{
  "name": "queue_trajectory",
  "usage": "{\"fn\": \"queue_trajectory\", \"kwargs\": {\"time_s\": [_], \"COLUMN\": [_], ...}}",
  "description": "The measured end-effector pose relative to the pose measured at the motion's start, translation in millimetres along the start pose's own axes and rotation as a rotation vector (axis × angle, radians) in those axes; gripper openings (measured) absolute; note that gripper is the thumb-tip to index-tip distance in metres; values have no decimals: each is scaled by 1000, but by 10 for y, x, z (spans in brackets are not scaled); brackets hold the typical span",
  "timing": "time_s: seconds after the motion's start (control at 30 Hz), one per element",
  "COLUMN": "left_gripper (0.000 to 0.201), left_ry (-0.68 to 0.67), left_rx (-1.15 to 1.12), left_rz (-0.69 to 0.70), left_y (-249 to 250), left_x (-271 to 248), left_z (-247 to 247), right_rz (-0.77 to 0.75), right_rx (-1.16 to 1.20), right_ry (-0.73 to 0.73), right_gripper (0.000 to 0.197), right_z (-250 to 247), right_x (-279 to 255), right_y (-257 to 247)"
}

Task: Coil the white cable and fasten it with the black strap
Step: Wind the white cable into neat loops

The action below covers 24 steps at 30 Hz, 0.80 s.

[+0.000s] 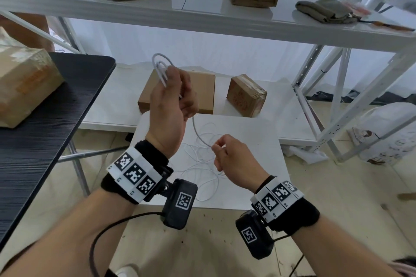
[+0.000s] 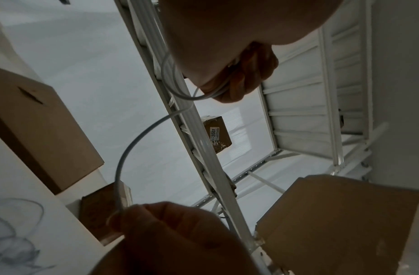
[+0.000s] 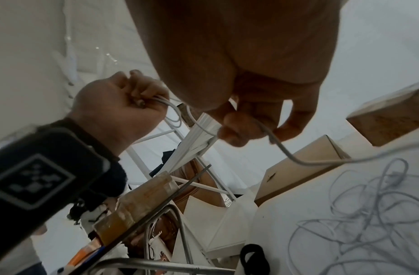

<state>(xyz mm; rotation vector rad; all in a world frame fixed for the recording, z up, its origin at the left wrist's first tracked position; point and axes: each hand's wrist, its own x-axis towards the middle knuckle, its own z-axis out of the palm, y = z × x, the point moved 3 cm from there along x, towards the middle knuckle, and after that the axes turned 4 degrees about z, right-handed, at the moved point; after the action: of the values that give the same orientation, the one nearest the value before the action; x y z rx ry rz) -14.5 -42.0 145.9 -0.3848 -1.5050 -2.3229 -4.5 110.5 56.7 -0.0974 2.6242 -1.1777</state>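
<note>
The left hand (image 1: 169,105) is raised, fingers curled around a few small loops of the white cable (image 1: 195,128), which stick up above its fingertips. From there the cable arcs down to the right hand (image 1: 234,159), which pinches it between thumb and forefinger. The rest of the cable lies in loose tangles on the small white table (image 1: 258,132) below both hands. A black strap (image 3: 252,257) rests at the table's edge. Cardboard boxes (image 1: 246,95) sit on the white shelf (image 1: 117,96) beyond.
</note>
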Motion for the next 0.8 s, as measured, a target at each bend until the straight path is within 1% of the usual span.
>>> {"fn": "queue_trajectory", "kwargs": {"time_s": [0.07, 0.13, 0.27, 0.33, 0.4, 0.5, 0.6, 0.67, 0.73, 0.8], "left_gripper": [36, 34, 38, 40, 39, 47, 55, 60, 63, 59], "left_ry": [-11, -47, -168, -233, -291, -380, -396, -405, -425, -486], "left_rx": [161, 338, 638, 785, 905, 1085, 1067, 978, 794, 601], "left_rz": [7, 31, 64, 76, 32, -53, -111, -182, -338, -538], "left_y": [-39, -104, -227, -284, -358, -457, -460, -442, -429, -408], "left_x": [-36, -67, -97, -109, -131, -175, -190, -191, -210, -246], "left_z": [10, 12, -5, -16, -28, -43, -29, 6, 51, 97], "right_rz": [-84, -165, -342, -435, -538, -648, -659, -611, -560, -487], "right_rx": [-75, -96, -95, -79, -58, -3, 43, 90, 130, 194], "right_ry": [66, 116, 124, 127, 155, 222, 325, 373, 364, 285], "right_gripper": [18, 16, 6, 12, 17, 11, 10, 20, 33, 55], "right_z": [-17, -47, -95, -118, -144, -226, -346, -443, -532, -606], "right_x": [-20, -47, -94, -120, -142, -167, -187, -178, -145, -92], "right_y": [-53, -114, -202, -215, -236, -287, -308, -299, -268, -223]}}
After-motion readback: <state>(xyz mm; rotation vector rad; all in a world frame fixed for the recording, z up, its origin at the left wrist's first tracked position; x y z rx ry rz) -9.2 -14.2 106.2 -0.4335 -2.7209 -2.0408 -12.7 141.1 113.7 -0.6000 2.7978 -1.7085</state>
